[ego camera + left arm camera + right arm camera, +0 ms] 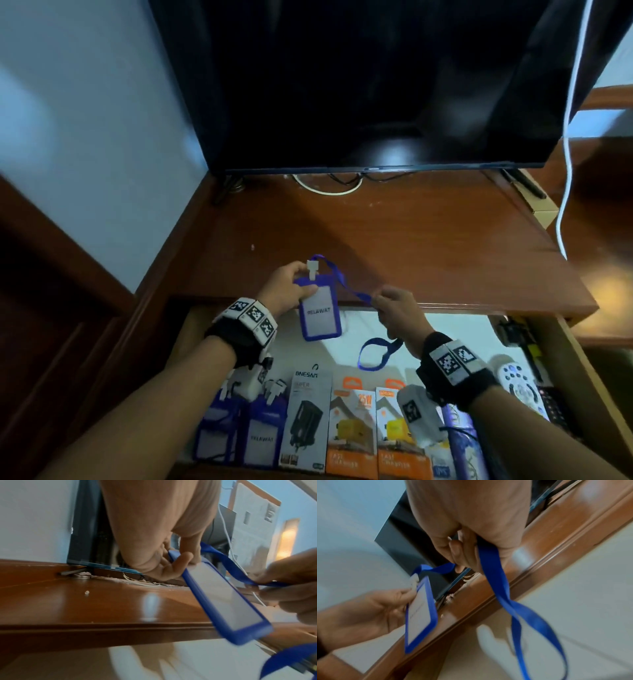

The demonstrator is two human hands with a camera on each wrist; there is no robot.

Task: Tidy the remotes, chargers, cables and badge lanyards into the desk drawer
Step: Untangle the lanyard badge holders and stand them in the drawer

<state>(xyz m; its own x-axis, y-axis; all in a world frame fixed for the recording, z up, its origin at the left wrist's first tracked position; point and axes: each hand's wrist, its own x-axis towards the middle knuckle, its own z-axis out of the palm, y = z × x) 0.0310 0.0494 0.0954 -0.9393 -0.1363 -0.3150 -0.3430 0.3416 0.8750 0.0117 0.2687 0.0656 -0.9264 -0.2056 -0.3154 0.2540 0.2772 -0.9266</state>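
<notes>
A blue badge holder (pixel 319 317) with a white card hangs over the front edge of the desk, above the open drawer (pixel 428 329). My left hand (pixel 291 291) pinches its upper left corner near the white clip (pixel 312 269). The same badge holder (pixel 221 600) shows edge-on in the left wrist view. Its blue lanyard strap (pixel 342 279) runs right to my right hand (pixel 394 306), which pinches it; the remaining strap loop (pixel 375 353) dangles over the drawer. In the right wrist view the strap (pixel 494 577) passes through my curled fingers (pixel 462 553).
The drawer holds two more blue badge holders (pixel 262 435), boxed chargers (pixel 308 414), orange charger boxes (pixel 351 431) and remotes (pixel 520 387) at the right. A dark TV (pixel 376 85) stands at the desk's back, with cables (pixel 329 185) beneath and a white cable (pixel 565 188) hanging right.
</notes>
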